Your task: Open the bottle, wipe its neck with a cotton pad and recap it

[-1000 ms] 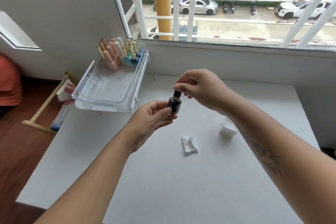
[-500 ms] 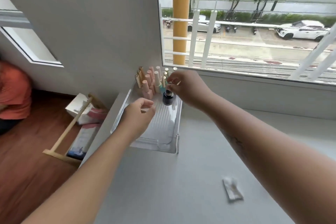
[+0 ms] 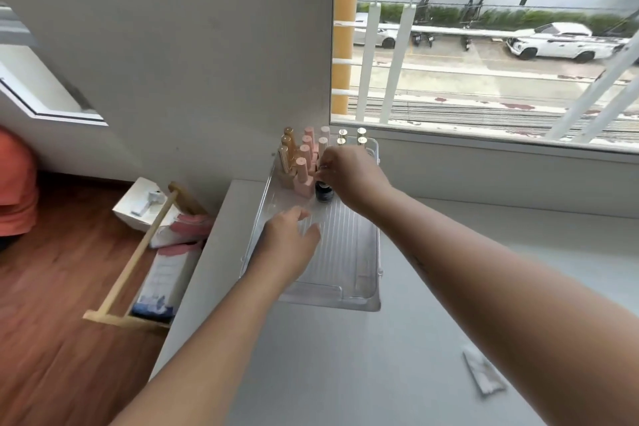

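The dark bottle point(image 3: 323, 193) is standing upright in the clear tray point(image 3: 366, 301), right up against the rows of pink bottles point(image 3: 304, 176) and gold-capped bottles point(image 3: 351, 137) at the tray's far end, near the far left corner of the surface point(image 3: 345, 373). The right hand point(image 3: 349, 176) is directly over it, fingertips point(image 3: 321, 169) pinched on the cap at the top, so that grip is closed on the bottle from above. Whether the base is fully resting on the tray floor I honestly can't tell, it's a bit blurry there.

The left hand point(image 3: 288, 239) is nearer, over the tray's left side, palm down with fingers spread loosely. It holds nothing and isn't touching the bottle; there's a clear gap between the two.

A crumpled used cotton pad point(image 3: 484, 375) lies on the surface toward the near right, well apart from the tray and both hands. The tray sits along the left edge of the surface, its ribbed floor otherwise bare on the near half.
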### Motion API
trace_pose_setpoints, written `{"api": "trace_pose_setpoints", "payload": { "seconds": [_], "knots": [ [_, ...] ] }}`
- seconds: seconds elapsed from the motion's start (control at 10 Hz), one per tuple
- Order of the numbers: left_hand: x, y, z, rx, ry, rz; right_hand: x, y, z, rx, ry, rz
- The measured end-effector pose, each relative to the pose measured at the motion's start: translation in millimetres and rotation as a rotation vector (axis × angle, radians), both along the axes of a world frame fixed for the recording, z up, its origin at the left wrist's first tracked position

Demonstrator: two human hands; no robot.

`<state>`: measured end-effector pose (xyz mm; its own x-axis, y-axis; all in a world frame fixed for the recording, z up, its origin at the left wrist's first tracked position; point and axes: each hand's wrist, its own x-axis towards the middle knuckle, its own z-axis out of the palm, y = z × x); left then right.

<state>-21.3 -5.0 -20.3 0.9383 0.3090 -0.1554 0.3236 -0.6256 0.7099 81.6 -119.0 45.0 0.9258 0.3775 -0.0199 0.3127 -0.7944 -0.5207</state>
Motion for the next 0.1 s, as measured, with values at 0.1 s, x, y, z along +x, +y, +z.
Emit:
{"api": "trace_pose_setpoints", "payload": {
  "seconds": [0.1],
  "knots": [
    [0.5,0.6,3.9,0.016,-0.025,0.018,-4.3,-2.5,3.2,0.055,0.018,-0.019]
  ]
}}
